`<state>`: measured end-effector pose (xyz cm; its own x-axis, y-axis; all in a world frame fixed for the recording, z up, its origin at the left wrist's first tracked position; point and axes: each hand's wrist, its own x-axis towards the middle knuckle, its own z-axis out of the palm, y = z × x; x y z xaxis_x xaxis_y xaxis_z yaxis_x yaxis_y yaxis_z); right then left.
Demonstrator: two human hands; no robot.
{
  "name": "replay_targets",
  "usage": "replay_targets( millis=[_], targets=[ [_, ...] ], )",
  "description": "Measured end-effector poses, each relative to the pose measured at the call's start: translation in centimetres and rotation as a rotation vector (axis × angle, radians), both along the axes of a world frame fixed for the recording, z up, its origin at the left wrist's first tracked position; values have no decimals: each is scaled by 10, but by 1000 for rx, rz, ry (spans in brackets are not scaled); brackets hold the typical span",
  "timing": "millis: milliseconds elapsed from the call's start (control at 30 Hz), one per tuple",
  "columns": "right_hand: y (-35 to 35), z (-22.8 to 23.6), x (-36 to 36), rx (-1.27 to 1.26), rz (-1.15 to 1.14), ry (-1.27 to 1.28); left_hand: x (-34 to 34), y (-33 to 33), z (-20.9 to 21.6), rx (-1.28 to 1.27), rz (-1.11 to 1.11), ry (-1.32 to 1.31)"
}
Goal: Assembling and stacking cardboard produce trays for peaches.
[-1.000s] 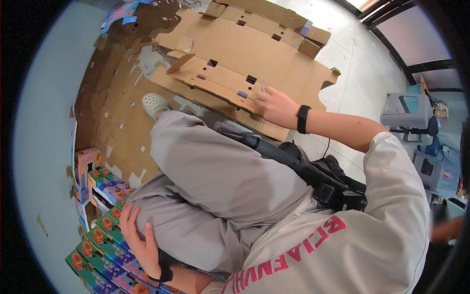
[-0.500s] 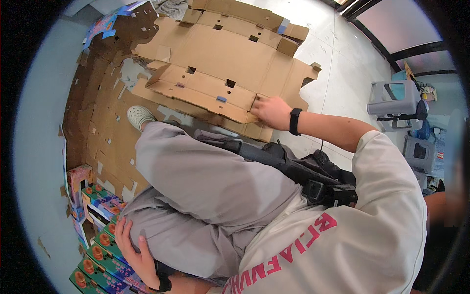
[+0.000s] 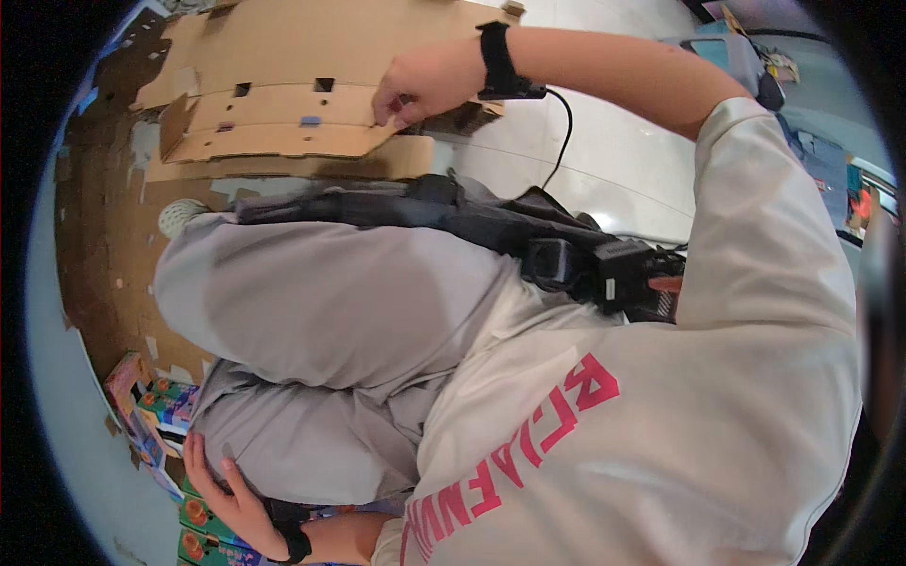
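Observation:
A large brown cardboard sheet [image 3: 264, 52], with square cut-outs and folded edges, lies at the top of the view. My right hand [image 3: 425, 87] is closed at the right end of its near flap [image 3: 274, 138], the thumb and fingers pinching the cardboard there. That flap stands partly raised along its crease. A black band circles my right wrist. Down at the lower left, my left hand [image 3: 229, 495] rests on the grey trouser leg [image 3: 302, 443], fingers spread and holding nothing.
Green and purple printed boxes [image 3: 193, 524] stand at the lower left, against a pale wall [image 3: 57, 396]. Flattened cardboard [image 3: 113, 255] covers the floor on the left. A black strap bag [image 3: 377, 203] lies along my leg. Grey stools [image 3: 731, 57] stand at the upper right.
The view has shifted, with my body turned. My right hand is still at the flap's right end, its wrist now raised and fingers bent down. The left hand stays on the leg.

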<state>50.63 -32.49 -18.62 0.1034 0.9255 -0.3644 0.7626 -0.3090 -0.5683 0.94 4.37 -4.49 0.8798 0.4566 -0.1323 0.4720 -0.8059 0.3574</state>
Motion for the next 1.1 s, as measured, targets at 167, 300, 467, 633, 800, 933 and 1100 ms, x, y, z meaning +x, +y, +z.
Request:
replay_targets(
  millis=[167, 300, 467, 633, 800, 933, 1100],
  targets=[
    [-15, 38, -31, -22, -84, 160, 20, -11, 11, -34, -42, -58],
    [-24, 32, -37, -75, -50, 70, 33, -31, 42, -137, -231, -72],
    [-25, 23, -42, -231, -83, 175, 36, -49, 66, -286, -407, -188],
    [-11, 6, -55, -179, 130, 104, 47, -52, 47, -358, -352, -166],
    [11, -22, -23, -22, -15, -49, 65, -47, 34, -409, -347, -170],
    [38, -67, 4, -72, -70, -320, 78, -50, 19, -482, -313, -268],
    [110, -122, -1, -371, 120, -124, 85, -51, 11, -477, -266, -229]
  ],
)
